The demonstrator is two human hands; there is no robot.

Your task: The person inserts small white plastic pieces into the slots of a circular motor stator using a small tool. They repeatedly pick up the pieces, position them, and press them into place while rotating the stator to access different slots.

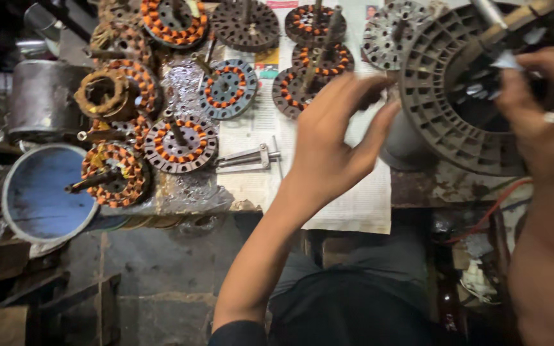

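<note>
Left hand (338, 138) motion-blurred; right hand (543, 112) and big slotted stator core (447, 96) cut off by right edge

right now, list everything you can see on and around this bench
wound stators: about ten, copper-orange coils on dark cores, across the bench left to centre
bare stator: one, dark, top centre
large stator: one, grey slotted, right, under the right hand
newspaper: one sheet, white, bench centre
metal tool: one, silver, on the newspaper
round tub: one, blue inside, lower left
metal can: one, grey, far left
red wire: one, below the bench, right
left hand: open, over the newspaper
right hand: on the large stator, holding white slips
</note>
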